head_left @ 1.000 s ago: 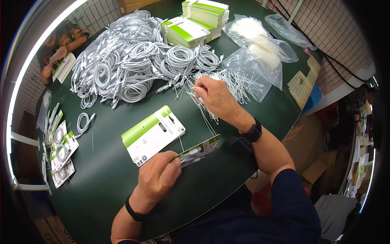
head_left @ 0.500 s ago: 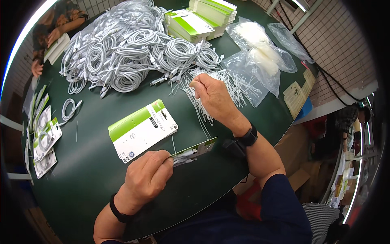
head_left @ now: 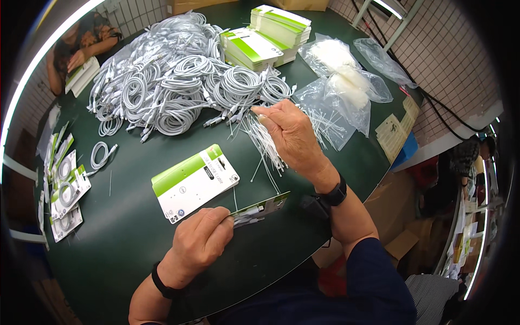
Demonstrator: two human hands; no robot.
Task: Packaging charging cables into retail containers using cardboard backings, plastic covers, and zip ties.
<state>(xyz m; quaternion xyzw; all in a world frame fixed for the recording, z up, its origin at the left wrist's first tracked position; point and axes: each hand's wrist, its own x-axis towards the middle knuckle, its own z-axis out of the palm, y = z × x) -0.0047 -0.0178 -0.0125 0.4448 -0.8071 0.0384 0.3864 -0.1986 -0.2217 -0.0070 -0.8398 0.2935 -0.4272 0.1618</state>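
One carded cable edge-on over the table.
Left hand pinches its left end, which I'd hold firm; right hand curls narrow over white ties, whether holding any, I can't tell.

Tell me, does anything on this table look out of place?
One coiled cable lies loose beside the carded ones, apart from the big cable pile; a thin pale strip lies by itself nearby, away from the scattered white ties.
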